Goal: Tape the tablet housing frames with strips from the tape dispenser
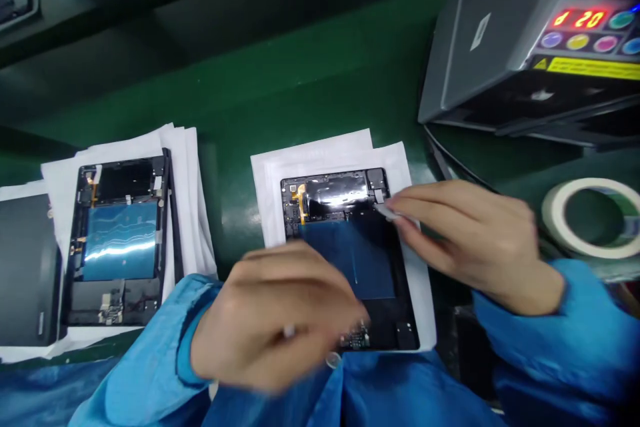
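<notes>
An opened tablet (pixel 345 257) lies in front of me, its insides showing: a blue-covered battery (pixel 373 267), a black shiny sheet and an orange flex cable (pixel 301 203). My right hand (pixel 465 233) pinches a small grey-white strip (pixel 385 211) at the tablet's upper right corner. Over the lower left of the tablet, my left hand (pixel 280 313) is blurred, with curled fingers and the thumb drawn in. A tiny white spot shows among those fingers, too small to name. The left hand hides part of the battery and the tablet's lower edge.
White sheets (pixel 310 147) lie under the tablet. On the left, another opened tablet (pixel 120 240) rests on paper beside a dark cover (pixel 25 273). A grey machine (pixel 500 40) with a red display stands at upper right, above a tape roll (pixel 555 213).
</notes>
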The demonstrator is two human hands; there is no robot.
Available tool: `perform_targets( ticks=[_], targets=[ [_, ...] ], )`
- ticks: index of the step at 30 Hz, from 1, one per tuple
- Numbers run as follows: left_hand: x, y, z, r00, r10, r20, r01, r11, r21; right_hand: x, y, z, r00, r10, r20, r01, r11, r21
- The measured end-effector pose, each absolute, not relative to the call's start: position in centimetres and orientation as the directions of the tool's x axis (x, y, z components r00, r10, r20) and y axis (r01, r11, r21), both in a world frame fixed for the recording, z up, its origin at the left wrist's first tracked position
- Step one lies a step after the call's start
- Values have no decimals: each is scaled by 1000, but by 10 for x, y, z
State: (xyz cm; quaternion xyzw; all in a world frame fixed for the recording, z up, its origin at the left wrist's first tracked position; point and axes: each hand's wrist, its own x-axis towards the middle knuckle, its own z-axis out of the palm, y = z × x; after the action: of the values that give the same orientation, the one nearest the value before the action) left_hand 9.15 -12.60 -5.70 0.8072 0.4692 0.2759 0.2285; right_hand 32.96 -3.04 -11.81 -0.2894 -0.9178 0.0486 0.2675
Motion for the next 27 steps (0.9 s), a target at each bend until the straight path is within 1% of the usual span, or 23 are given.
perform_targets(
  ticks=[1,2,4,5,7,10,14,21,27],
  targets=[
    [86,-119,-70,382,890,247,676,-452,582,313,-28,-117,-700,547,459,478,837,-268],
    [82,-113,-84,372,897,238,750,-442,492,298,-24,-118,-701,548,456,466,836,-288],
    [75,-105,-109,350,921,169,874,-386,295,270,-15,-125,-694,574,435,476,819,-321],
    [73,-102,-119,339,933,125,906,-359,223,260,-11,-130,-688,591,421,488,806,-334],
    [70,-101,-132,318,946,68,930,-325,170,244,-4,-141,-681,611,404,503,791,-349],
    [69,-102,-138,313,947,80,931,-322,170,236,-1,-153,-686,595,419,492,804,-334],
    [68,-104,-137,297,952,75,932,-306,197,236,-3,-155,-709,564,424,487,826,-283],
    [67,-104,-139,285,955,82,930,-296,219,236,-4,-152,-721,534,441,450,845,-287],
    [69,-104,-139,281,956,83,930,-292,222,236,-4,-152,-730,526,437,459,851,-257]
  ],
)
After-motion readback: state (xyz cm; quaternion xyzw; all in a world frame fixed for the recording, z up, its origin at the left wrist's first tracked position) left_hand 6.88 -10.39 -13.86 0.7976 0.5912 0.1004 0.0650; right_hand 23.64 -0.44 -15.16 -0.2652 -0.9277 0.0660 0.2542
